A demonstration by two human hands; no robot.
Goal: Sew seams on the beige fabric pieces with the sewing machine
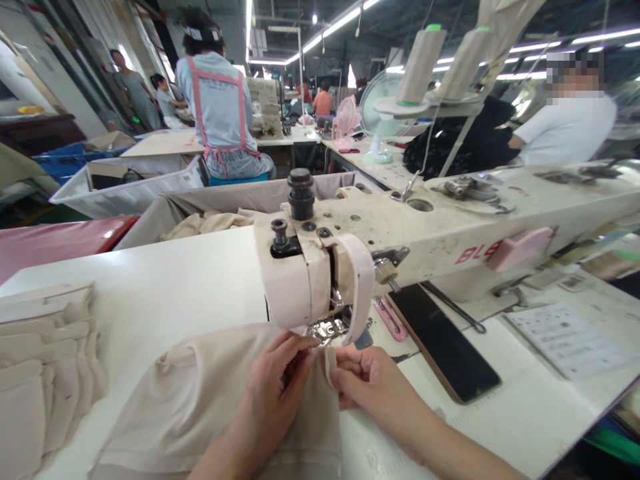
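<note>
Nearest the camera, on the white tabletop [190, 280], both bare hands work a beige garment [200, 400] right under the head of a sewing machine [400, 233]. The left hand [277, 387] lies on top of the cloth, its fingers [295, 347] pinched on the fabric edge just in front of the presser foot [327, 328]. The right hand [365, 383] sits just beside it, its fingers [350, 377] curled shut on a narrow beige strip [361, 287] that loops up over the front of the machine head and comes down to the foot. The garment spreads from the foot toward the person, bunched at the left.

At the left edge of the tabletop lies a stack of folded beige pieces [45, 360]. Right of the hands, beside the machine base, are pink snips [390, 319], a black phone [445, 347] lying flat, and farther right a printed sheet [565, 340].

Behind the machine a grey cloth bin [240, 200] holds more beige fabric. On top of the machine arm stand two thread cones [440, 63] on a rack. Farther off, a person in a light blue shirt with pink apron straps [217, 100] sits facing away, a person in a white shirt [565, 130] sits at right, and a green fan [380, 113] and a pink fan [345, 120] stand on a far table.
</note>
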